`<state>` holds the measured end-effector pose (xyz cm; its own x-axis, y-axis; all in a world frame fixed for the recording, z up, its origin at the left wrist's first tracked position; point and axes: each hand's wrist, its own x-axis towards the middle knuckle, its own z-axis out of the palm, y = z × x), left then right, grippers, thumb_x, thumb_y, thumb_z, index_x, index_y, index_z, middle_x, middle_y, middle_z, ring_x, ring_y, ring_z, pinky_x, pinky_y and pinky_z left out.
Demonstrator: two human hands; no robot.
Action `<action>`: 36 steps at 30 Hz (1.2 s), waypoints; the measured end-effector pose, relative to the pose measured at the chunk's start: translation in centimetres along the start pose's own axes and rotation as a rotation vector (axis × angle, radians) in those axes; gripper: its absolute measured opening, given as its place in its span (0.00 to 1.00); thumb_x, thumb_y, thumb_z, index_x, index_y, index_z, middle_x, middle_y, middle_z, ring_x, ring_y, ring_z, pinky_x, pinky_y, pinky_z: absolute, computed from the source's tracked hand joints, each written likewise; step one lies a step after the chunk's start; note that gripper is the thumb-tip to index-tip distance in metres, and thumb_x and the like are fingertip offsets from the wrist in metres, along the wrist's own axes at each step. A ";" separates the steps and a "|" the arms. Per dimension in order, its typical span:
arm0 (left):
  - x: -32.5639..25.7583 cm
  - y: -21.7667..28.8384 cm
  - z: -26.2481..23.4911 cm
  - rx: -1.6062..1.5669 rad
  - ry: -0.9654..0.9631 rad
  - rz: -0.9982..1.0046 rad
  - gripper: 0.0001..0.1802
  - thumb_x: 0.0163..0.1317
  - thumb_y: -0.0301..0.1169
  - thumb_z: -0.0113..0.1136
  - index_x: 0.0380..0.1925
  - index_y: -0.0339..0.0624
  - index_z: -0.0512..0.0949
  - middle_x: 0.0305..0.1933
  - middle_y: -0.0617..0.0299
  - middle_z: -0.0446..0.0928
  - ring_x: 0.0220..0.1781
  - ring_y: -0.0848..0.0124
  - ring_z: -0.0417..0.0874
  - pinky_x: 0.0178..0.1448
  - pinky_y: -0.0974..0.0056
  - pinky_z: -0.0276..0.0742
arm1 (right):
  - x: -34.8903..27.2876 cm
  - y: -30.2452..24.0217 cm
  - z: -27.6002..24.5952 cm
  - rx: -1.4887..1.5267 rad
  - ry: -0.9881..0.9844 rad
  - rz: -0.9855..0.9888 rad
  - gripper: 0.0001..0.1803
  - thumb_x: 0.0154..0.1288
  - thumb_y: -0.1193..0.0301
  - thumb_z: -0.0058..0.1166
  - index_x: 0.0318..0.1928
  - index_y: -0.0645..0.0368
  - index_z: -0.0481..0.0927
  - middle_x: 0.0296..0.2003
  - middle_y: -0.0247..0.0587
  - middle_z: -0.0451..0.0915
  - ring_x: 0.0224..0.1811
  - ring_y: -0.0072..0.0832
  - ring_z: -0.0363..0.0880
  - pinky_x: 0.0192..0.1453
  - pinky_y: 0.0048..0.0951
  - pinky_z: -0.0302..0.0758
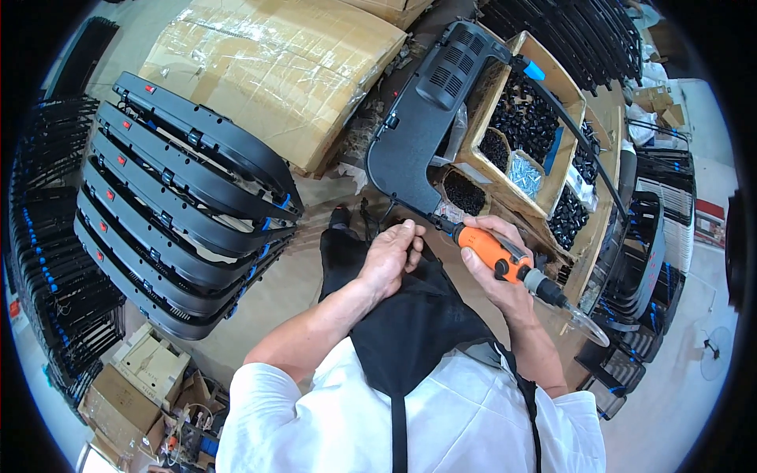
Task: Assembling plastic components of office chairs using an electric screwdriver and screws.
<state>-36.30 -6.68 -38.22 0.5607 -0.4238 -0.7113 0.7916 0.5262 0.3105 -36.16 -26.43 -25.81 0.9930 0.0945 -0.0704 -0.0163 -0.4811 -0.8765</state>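
Note:
My right hand (507, 288) is wrapped round an orange pneumatic screwdriver (487, 248) with a clear air hose (587, 327) at its back end. The driver's front end points left, at the near end of a curved black plastic housing (406, 154) with vent slots. Just left of that end is my left hand (390, 258), its thumb and fingers pinched together and the other fingers curled. Whatever the pinch holds, if anything, is too small to make out. A black apron (410, 339) hangs below both hands.
To the right, a wooden bin (473, 169) holds black plastic parts (527, 114) and silvery screws (524, 175). A tub of small dark screws (464, 193) sits beside the housing. Stacked black frames (181, 209) stand left, near a large cardboard box (260, 71). A fan (716, 352) is far right.

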 end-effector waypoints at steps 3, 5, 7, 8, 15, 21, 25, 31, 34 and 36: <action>-0.6 1.4 -1.4 0.034 0.043 0.057 0.16 0.86 0.38 0.47 0.52 0.38 0.79 0.36 0.65 0.81 0.29 0.76 0.76 0.33 0.69 0.70 | 0.9 -0.8 0.6 -0.027 -0.025 0.042 0.26 0.66 0.76 0.70 0.63 0.60 0.79 0.57 0.44 0.86 0.60 0.32 0.85 0.68 0.36 0.79; -0.8 1.9 -1.9 0.028 0.064 0.071 0.15 0.86 0.37 0.46 0.52 0.37 0.78 0.38 0.64 0.82 0.30 0.76 0.77 0.33 0.69 0.71 | 1.6 -1.1 0.9 -0.036 -0.056 0.040 0.25 0.65 0.76 0.70 0.62 0.58 0.81 0.55 0.41 0.87 0.55 0.28 0.86 0.63 0.32 0.81; -0.4 2.2 -2.8 0.106 0.042 0.198 0.14 0.86 0.37 0.47 0.54 0.39 0.77 0.37 0.63 0.84 0.29 0.78 0.77 0.31 0.71 0.71 | 2.5 -1.9 1.0 -0.078 -0.081 0.054 0.25 0.64 0.74 0.71 0.61 0.57 0.81 0.54 0.40 0.87 0.55 0.28 0.87 0.63 0.32 0.81; -0.2 2.4 -3.2 0.071 0.038 0.205 0.13 0.86 0.37 0.48 0.55 0.39 0.76 0.37 0.62 0.85 0.28 0.78 0.77 0.31 0.71 0.71 | 2.9 -2.3 1.1 -0.116 -0.100 0.068 0.24 0.64 0.73 0.71 0.61 0.57 0.81 0.53 0.40 0.87 0.54 0.28 0.88 0.63 0.31 0.81; -0.2 3.6 -3.5 -0.024 0.004 0.165 0.13 0.83 0.40 0.56 0.48 0.41 0.80 0.40 0.62 0.87 0.30 0.78 0.80 0.34 0.71 0.73 | 3.9 -1.6 1.0 -0.075 -0.203 0.128 0.19 0.66 0.74 0.70 0.56 0.57 0.83 0.52 0.39 0.88 0.47 0.24 0.87 0.52 0.27 0.84; -0.1 2.6 -2.7 -0.072 -0.043 0.107 0.14 0.80 0.42 0.61 0.45 0.43 0.86 0.39 0.65 0.87 0.33 0.78 0.83 0.35 0.72 0.75 | 4.0 -2.1 0.9 -0.112 -0.227 0.050 0.19 0.64 0.73 0.71 0.55 0.58 0.84 0.54 0.42 0.89 0.56 0.30 0.88 0.63 0.32 0.82; 0.6 1.6 -3.2 0.006 -0.022 0.078 0.14 0.81 0.40 0.61 0.49 0.41 0.84 0.35 0.70 0.80 0.33 0.78 0.77 0.37 0.72 0.73 | 3.8 -1.5 0.7 -0.070 -0.213 0.052 0.19 0.64 0.73 0.71 0.55 0.57 0.84 0.55 0.42 0.89 0.56 0.30 0.88 0.63 0.33 0.83; 0.7 2.0 -1.5 -0.141 0.063 0.106 0.14 0.80 0.40 0.61 0.46 0.40 0.83 0.33 0.70 0.79 0.29 0.79 0.74 0.32 0.72 0.70 | 3.8 -0.9 0.8 -0.036 -0.183 0.032 0.19 0.65 0.73 0.71 0.55 0.57 0.84 0.55 0.42 0.88 0.56 0.30 0.88 0.63 0.32 0.82; 1.2 2.0 -2.3 -0.139 0.035 0.078 0.15 0.79 0.42 0.63 0.43 0.41 0.84 0.30 0.70 0.79 0.27 0.80 0.75 0.28 0.73 0.69 | 4.0 -1.0 0.9 -0.095 -0.215 0.008 0.20 0.65 0.74 0.71 0.57 0.58 0.83 0.55 0.42 0.88 0.56 0.29 0.88 0.63 0.32 0.83; 1.2 1.9 -2.4 -0.136 0.027 0.034 0.16 0.79 0.44 0.62 0.42 0.41 0.84 0.30 0.70 0.78 0.27 0.79 0.74 0.28 0.73 0.68 | 3.3 -1.1 0.8 -0.030 -0.117 0.040 0.24 0.65 0.74 0.71 0.61 0.60 0.81 0.55 0.42 0.88 0.56 0.28 0.87 0.64 0.31 0.82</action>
<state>-34.70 -4.42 -40.00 0.5782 -0.3848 -0.7194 0.7309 0.6360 0.2473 -32.94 -24.88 -25.45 0.9712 0.1748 -0.1620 -0.0509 -0.5120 -0.8575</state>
